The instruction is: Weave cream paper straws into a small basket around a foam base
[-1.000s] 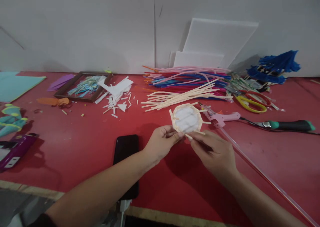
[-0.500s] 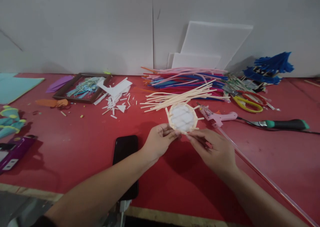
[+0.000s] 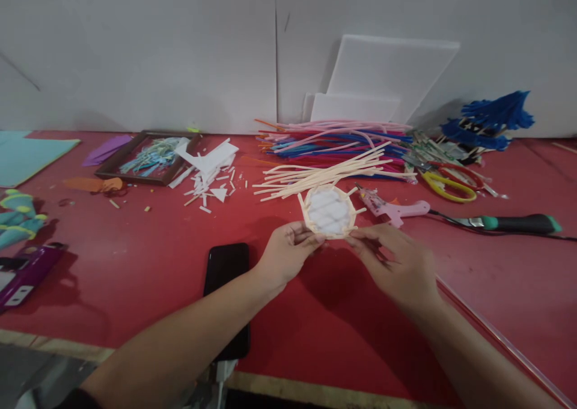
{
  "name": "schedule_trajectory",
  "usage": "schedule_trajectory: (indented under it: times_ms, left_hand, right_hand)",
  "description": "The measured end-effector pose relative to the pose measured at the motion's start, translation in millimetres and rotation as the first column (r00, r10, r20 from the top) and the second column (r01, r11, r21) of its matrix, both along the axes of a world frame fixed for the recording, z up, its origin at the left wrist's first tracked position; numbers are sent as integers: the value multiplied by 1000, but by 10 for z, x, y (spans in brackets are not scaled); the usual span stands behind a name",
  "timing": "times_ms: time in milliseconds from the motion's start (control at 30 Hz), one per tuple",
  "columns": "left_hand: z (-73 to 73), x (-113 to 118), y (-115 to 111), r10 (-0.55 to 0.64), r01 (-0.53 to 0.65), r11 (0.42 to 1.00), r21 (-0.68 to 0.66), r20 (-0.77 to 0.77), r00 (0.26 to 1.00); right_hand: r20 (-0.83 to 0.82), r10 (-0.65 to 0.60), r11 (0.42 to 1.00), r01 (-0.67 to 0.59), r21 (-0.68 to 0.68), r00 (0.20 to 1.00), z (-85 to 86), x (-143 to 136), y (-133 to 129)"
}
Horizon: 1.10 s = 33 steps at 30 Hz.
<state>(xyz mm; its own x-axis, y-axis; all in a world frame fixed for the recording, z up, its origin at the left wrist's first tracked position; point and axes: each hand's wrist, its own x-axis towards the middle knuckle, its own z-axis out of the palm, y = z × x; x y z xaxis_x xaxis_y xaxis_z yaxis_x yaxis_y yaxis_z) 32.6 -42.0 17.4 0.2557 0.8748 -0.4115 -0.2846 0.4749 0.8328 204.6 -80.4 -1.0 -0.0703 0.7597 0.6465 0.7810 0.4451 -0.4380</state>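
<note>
"At the near edge of the counter [image 3: 157,265], what's there?"

"A black phone [image 3: 228,268], partly under the left forearm [image 3: 189,331], with a white plug [image 3: 225,370] at its near end."

"And the hands?"

"Both are nearly closed. The left hand [image 3: 288,253] pinches the disc [image 3: 329,212] at its lower left, thumb against the rim. The right hand [image 3: 399,265] has its fingertips at the lower right of the rim, and I can't tell how firmly they grip."

"How does the disc look?"

"White and faintly streaked in the middle, with a cream, many-sided rim. Short cream ends jut outward at the left, top and right. It's held up over the counter, between the hands, white face to the viewer."

"Beyond it?"

"To the right, a pink glue gun [image 3: 399,211], then a tool [image 3: 523,223] with a black and green handle. Behind the disc lie loose cream sticks [image 3: 333,172]. Yellow and red scissors [image 3: 451,190] are farther right, white scraps [image 3: 211,169] to the left."

"And at the back?"

"A heap of pink, blue and red stems [image 3: 342,136], then white boards [image 3: 392,66] leaning on the grey wall [image 3: 135,48]."
</note>
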Motion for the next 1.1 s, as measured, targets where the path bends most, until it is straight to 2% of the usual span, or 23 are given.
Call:
schedule_trajectory:
  times_ms: [133,267,500,733,833,900,967,1100]
  left_hand:
    - [21,5,-4,-21,21,1000,4,-13,1000]
    - [-3,5,-3,-50,51,998,25,-24,998]
    - [-113,-15,3,-106,126,971,202,-106,989]
    - [-111,-15,2,-111,131,965,229,-98,989]
    - [-89,-11,-2,-75,83,981,173,-52,996]
    - [-70,-14,-1,-49,51,991,120,-24,999]
    - [-50,-19,3,-32,33,996,80,-18,999]
    - [-26,-34,14,-36,38,997,66,-34,999]
  right_hand:
    - [-11,14,999,-15,-34,1000,-1,31,10]
    - [-12,94,992,-94,-89,996,0,114,41]
    - [-122,83,969,-109,-222,989,32,223,49]
    - [-125,160,964,-182,-195,979,68,243,65]
    - [-310,115,959,-186,-213,944,14,214,61]
    - [-498,68,952,-205,-227,864,-19,186,57]
    - [-617,25,936,-235,-261,786,-28,163,60]
    - [-627,-70,879,-249,-406,776,4,155,91]
